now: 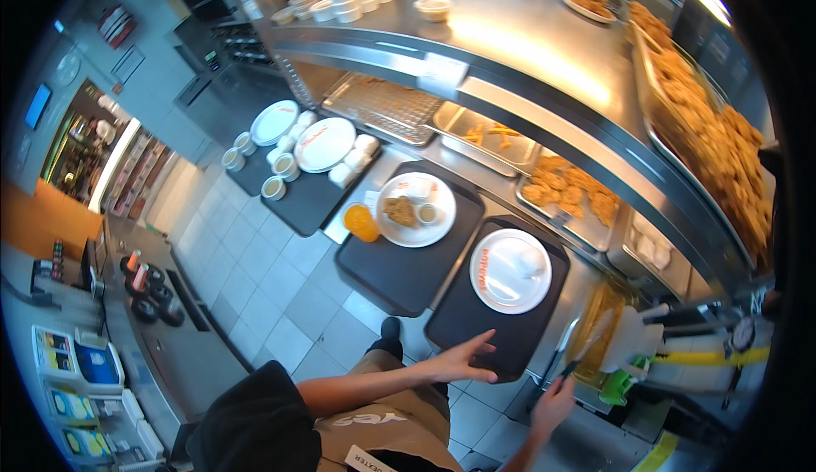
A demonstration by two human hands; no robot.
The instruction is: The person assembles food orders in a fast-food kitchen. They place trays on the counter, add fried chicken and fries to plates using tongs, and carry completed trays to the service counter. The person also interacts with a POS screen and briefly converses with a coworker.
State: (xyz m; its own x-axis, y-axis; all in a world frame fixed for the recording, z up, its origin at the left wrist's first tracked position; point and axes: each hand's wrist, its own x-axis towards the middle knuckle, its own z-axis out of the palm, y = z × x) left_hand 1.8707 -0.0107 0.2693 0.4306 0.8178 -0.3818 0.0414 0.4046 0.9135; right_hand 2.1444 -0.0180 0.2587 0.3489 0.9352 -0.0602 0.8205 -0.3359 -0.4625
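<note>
My left hand [463,361] lies flat with fingers spread on the near edge of a dark tray [463,319] that carries a white plate [510,270]. My right hand [552,402] grips a pair of metal tongs [586,349] that point up toward a bin of fries [599,323]. Left of that tray sits a second dark tray [382,272] bearing a white plate [442,221] with a breaded piece, a small sauce cup and, next to the plate, an orange drink cup [361,222].
Trays of fried chicken [714,145] fill the steel shelf at right. Pans of fries [489,136] and nuggets [569,191] sit under the shelf. Stacked plates and small bowls [302,149] rest on dark trays at left. Tiled floor lies below.
</note>
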